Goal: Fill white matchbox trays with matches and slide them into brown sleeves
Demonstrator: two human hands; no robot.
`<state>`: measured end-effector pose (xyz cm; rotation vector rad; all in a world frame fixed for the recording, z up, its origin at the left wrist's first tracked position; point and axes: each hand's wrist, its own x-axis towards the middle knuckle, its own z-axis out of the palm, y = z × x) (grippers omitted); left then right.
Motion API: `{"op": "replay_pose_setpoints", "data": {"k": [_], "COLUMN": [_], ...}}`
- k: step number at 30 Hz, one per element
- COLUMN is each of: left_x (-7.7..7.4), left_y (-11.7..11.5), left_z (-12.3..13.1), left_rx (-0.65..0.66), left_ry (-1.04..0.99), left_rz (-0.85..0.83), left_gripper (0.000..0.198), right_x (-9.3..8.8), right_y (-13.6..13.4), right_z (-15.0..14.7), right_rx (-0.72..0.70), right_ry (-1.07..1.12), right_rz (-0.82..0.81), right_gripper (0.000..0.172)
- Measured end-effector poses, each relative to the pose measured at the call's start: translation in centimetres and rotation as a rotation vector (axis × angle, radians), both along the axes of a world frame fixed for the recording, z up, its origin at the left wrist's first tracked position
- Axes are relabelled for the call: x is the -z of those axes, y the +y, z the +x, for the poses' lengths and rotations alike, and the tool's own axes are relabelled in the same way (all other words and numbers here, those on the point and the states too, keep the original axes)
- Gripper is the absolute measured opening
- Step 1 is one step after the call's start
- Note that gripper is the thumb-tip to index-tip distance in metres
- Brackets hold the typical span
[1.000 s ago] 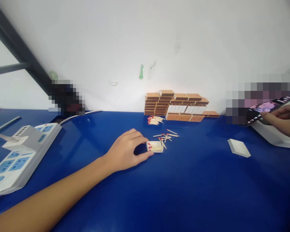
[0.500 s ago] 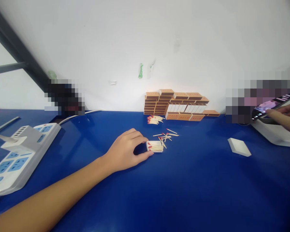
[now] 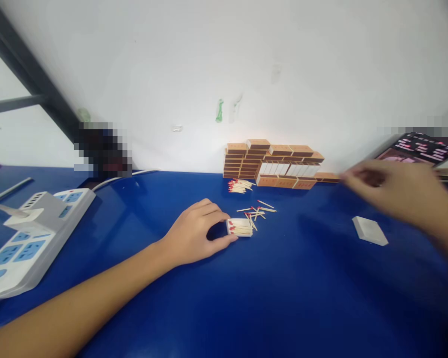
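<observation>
Between thumb and fingers, my left hand [image 3: 197, 232] grips the left end of a small white matchbox tray [image 3: 242, 235]. Several red-tipped matches [image 3: 240, 228] lie inside the tray. Loose matches [image 3: 257, 213] are scattered just beyond its right end, some touching it. A denser pile of matches [image 3: 241, 186] sits farther back. My right hand [image 3: 392, 191] hangs in the air at the right, smeared by motion, so its fingers cannot be made out clearly.
Stacked matchboxes [image 3: 272, 164] stand against the wall at the back. At the right are a white block-like piece [image 3: 370, 230] and a phone [image 3: 420, 149] with a lit screen. A power strip [image 3: 22, 248] with a plugged-in adapter [image 3: 35, 214] lies at left on the blue table [image 3: 269, 298].
My right hand has left the phone and swung left over the table. The phone now leans at a different angle. My left hand and the tray have stayed put.
</observation>
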<state>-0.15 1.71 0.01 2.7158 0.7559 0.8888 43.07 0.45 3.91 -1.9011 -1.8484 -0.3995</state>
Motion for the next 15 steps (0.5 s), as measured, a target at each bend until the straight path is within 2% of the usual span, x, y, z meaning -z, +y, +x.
{"op": "replay_pose_setpoints", "data": {"k": [3,4,6,10,15], "left_x": [-0.1,-0.1,-0.2,-0.2,0.0], "left_y": [0.0,0.0,-0.1,-0.2,-0.2], "left_z": [0.0,0.0,0.0,0.2,0.1], "left_rx": [-0.001,0.000,0.005,0.026,0.029], "left_ry": [0.002,0.003,0.004,0.001,0.001], "left_rz": [-0.007,-0.010,-0.011,-0.017,-0.029], "left_gripper": [0.028,0.028,0.029,0.028,0.027], "right_x": [0.6,1.1,2.3,3.9,4.4], "right_y": [-0.5,-0.7,-0.9,-0.7,0.0], "right_z": [-8.7,-10.7,-13.1,-13.9,-12.8], "right_rx": [-0.430,-0.504,-0.539,-0.496,-0.498], "right_ry": [0.161,0.176,0.156,0.091,0.077], "right_rz": [-0.184,-0.196,-0.234,-0.211,-0.251], "right_gripper": [0.025,0.025,0.022,0.020,0.021]}}
